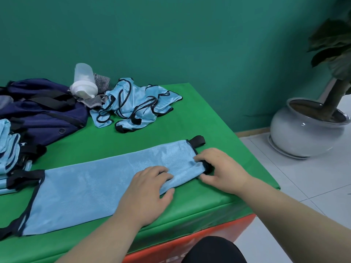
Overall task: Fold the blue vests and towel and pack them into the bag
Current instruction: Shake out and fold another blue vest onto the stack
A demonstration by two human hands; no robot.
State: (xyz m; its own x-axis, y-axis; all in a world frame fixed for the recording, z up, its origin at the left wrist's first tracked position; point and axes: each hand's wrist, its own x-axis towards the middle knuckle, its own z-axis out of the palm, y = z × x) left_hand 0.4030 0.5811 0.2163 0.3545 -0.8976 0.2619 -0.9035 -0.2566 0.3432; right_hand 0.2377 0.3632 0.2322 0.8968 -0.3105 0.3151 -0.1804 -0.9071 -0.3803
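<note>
The light is even and fairly bright, it seems from above, so shadows are soft — only a thin dark rim under the left hand and the right hand on the green table cover. The shiny light-blue flat vest shows a pale sheen, and the round white glazed plant pot carries small glare spots. At the right edge the dark plant leaves look blurred and dim, and straight lines bend there.
</note>
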